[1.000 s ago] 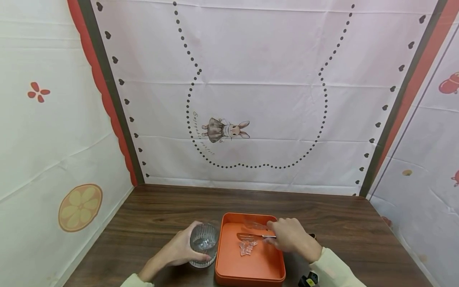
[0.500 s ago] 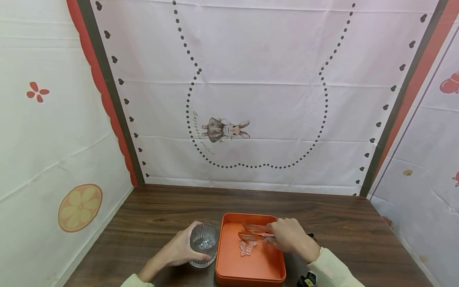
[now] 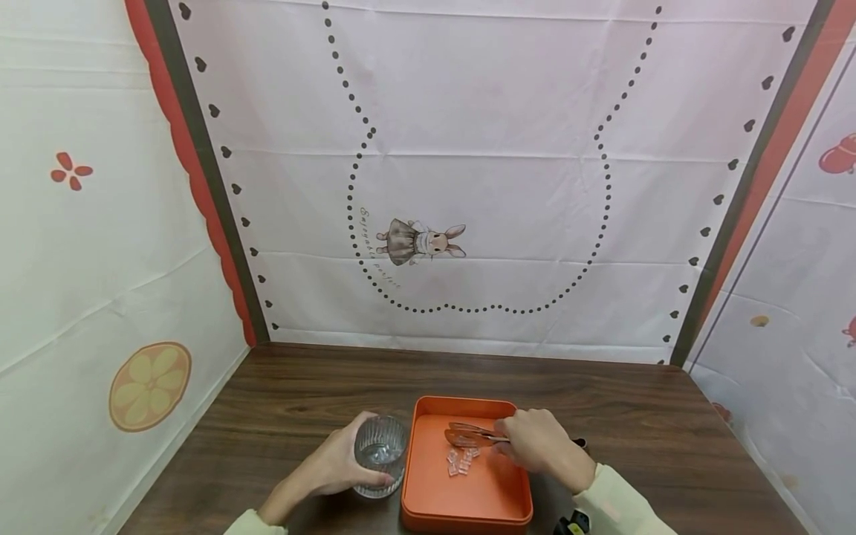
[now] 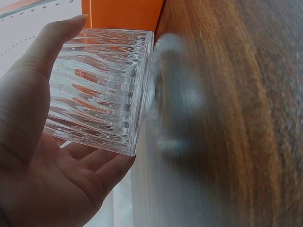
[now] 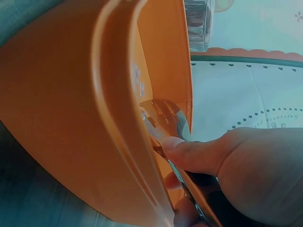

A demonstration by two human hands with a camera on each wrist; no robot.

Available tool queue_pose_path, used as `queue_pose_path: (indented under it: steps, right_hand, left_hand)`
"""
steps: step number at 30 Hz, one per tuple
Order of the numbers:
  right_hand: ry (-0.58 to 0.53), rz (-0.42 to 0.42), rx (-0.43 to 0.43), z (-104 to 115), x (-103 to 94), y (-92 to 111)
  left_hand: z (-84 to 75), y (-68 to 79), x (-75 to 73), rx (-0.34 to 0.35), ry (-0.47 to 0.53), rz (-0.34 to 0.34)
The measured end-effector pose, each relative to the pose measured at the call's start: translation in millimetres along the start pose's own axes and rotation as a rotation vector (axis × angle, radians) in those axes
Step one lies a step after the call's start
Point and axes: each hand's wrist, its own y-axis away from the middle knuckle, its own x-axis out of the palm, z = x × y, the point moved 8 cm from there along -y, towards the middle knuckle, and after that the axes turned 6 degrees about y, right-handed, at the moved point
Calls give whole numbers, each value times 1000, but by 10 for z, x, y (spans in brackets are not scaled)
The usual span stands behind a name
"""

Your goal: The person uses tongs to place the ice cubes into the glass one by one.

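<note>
Tongs [image 3: 460, 439], probably springy, we pinch by the arms [image 5: 189, 193] with our right hand [image 3: 537, 440]; left of it, our left hand [image 3: 341, 462] grips the likely fragile glass [image 3: 380, 446].

Cursive lettering [image 3: 366, 233] on the pale hanging cloth [image 3: 495, 96] — "Enjoyable", then a fainter word.
It is printed in thin script, turned sideways so that it runs downward and curves to the right, between the dotted outline [image 3: 352, 238] and the feet of the rabbit figure [image 3: 404, 242]. "Enjoyable" can be made out; the second word looks like "perfect" — too faint to be sure. In the right wrist view, the script is too small to read.
</note>
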Motion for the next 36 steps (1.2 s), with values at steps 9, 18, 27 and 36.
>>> queue_pose_path:
  steps: [9, 18, 27, 36]
  right_hand:
    - [11, -29, -13, -1, -16, -3]
    - [-23, -127, -48, 14, -106, 5]
    - [-33, -128, -37, 25, -118, -2]
    - [-29, -169, -48, 20, -182, 10]
  left_hand:
    - [-11, -1, 0, -12, -7, 6]
    - [-31, -4, -3, -3, 2, -1]
    - [-17, -1, 3, 5, -13, -19]
    - [-10, -1, 0, -4, -11, -14]
